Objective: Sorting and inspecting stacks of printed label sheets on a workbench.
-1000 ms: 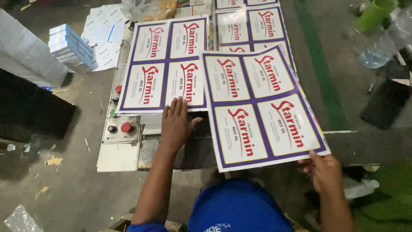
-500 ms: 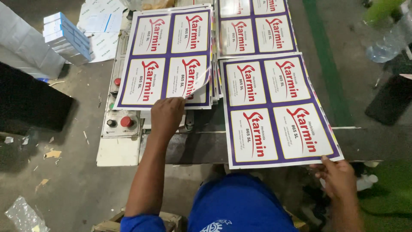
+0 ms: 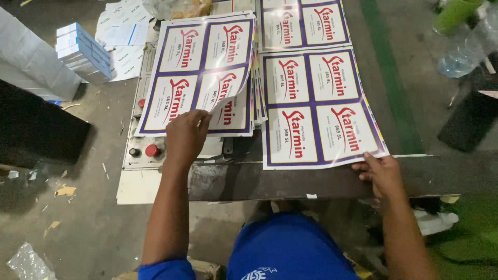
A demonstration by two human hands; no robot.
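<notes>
Left hand (image 3: 185, 136) lifts stack sheet (image 3: 199, 72) corner — right hand (image 3: 383, 173) holds loose sheet (image 3: 319, 106).

A worker seen from above wears a bright blue short-sleeved shirt (image 3: 285, 249), its left sleeve (image 3: 161, 270) ending above the elbow at the bottom edge of the head view. Part of a white printed emblem (image 3: 255, 274) shows on the shirt's front at the lower edge, cut off by the frame. Both forearms are bare, as are the left hand (image 3: 185, 137) and right hand (image 3: 383, 173), with no gloves, watch or rings visible.
</notes>
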